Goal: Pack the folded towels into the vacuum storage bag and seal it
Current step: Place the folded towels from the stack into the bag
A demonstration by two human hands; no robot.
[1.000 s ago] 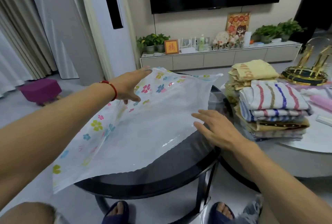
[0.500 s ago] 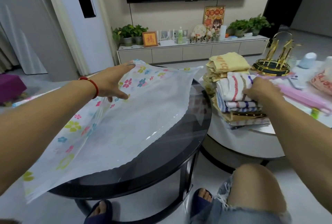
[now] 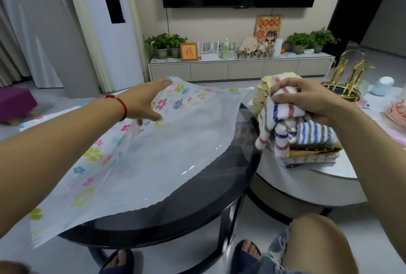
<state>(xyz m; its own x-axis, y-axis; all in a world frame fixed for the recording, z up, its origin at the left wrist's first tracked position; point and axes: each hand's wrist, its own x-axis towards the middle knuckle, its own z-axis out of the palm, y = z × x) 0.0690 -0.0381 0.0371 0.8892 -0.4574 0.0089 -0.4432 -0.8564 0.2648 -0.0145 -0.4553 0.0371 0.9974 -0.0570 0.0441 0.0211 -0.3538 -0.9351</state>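
Meanwhile, a translucent plastic vacuum storage bag printed with coloured flowers (image 3: 158,153) lies spread flat across a round, dark glass-topped table (image 3: 219,186), its near edge hanging over the rim. The left hand (image 3: 145,102), a red cord bracelet (image 3: 119,107) at its wrist, pinches the bag's upper layer at the far flowered edge, thumb beneath and fingers (image 3: 162,83) stretched over the top, holding that layer raised off the lower one. To the right of those fingers, the right hand (image 3: 312,102) is closed around a white towel with red and blue stripes (image 3: 283,109), its fingertips curled into the cloth; the towel's loose end droops below the fingers. Directly beneath that hand sits a stack of folded striped and yellow towels (image 3: 312,142) on a round white table (image 3: 307,177) beside the glass one. Half a second earlier the right hand only rested on top of the stack with the striped towel lying folded; now the towel is gathered and lifted clear. The left hand's hold on the bag is unchanged. Beyond the right fingers stands a gold wire rack (image 3: 349,76).
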